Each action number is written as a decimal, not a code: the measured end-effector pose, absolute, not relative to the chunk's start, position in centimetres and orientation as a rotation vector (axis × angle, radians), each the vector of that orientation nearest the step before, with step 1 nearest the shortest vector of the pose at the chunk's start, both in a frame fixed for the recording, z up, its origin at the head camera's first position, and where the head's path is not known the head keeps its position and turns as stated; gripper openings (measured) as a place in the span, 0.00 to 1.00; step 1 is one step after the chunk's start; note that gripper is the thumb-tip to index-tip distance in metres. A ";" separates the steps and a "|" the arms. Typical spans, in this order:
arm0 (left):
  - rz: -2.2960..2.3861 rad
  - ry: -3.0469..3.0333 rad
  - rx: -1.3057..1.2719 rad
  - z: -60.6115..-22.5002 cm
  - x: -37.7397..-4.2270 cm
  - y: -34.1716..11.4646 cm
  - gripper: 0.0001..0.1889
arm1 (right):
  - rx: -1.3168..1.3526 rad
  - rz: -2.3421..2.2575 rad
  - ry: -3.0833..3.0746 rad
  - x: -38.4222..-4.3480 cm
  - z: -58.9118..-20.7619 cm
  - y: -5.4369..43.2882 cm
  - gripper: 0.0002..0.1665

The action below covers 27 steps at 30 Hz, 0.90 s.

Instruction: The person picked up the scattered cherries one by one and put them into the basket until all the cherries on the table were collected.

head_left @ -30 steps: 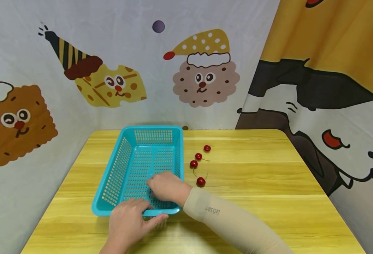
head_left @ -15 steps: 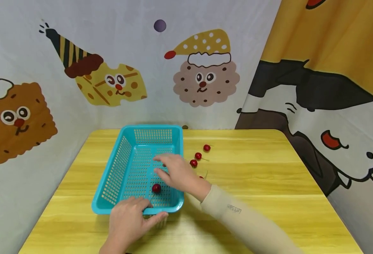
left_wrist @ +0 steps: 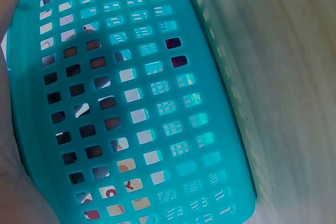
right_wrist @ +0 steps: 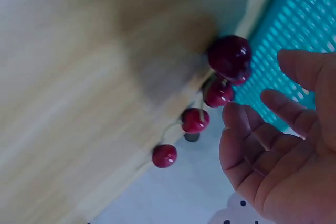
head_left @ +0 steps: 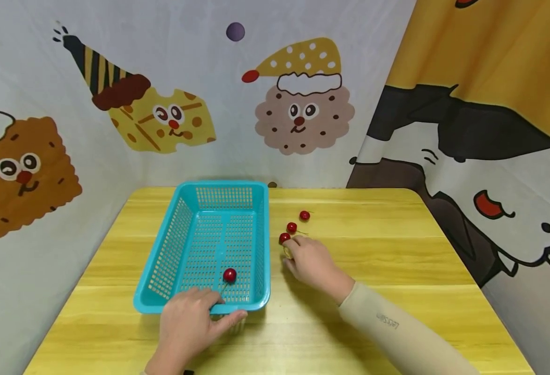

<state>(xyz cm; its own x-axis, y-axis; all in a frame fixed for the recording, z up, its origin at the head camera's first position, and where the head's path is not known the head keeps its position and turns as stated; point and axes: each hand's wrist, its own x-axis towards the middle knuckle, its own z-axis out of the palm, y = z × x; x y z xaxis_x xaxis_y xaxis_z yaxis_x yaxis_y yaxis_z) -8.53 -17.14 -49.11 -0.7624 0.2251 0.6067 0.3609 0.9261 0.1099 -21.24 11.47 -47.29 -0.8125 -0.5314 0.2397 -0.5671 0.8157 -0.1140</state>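
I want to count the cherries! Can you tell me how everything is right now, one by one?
Basket: upright on the table, one cherry inside.
Cherry in basket: lying loose on the bottom.
Cherries on table: four in the wrist view, none held.
Left hand: grips the basket's near rim.
Right hand: open, over the table cherries.
Table: bears everything.

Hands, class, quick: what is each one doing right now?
Left hand: grips the near rim of the blue basket.
Right hand: open, fingers relaxed beside the cherries, holding nothing.
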 end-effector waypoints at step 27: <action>-0.280 -2.459 -0.407 -48.9 -8.3 -17.0 0.35 | 0.942 0.338 -2.841 -20.6 -48.3 11.7 0.13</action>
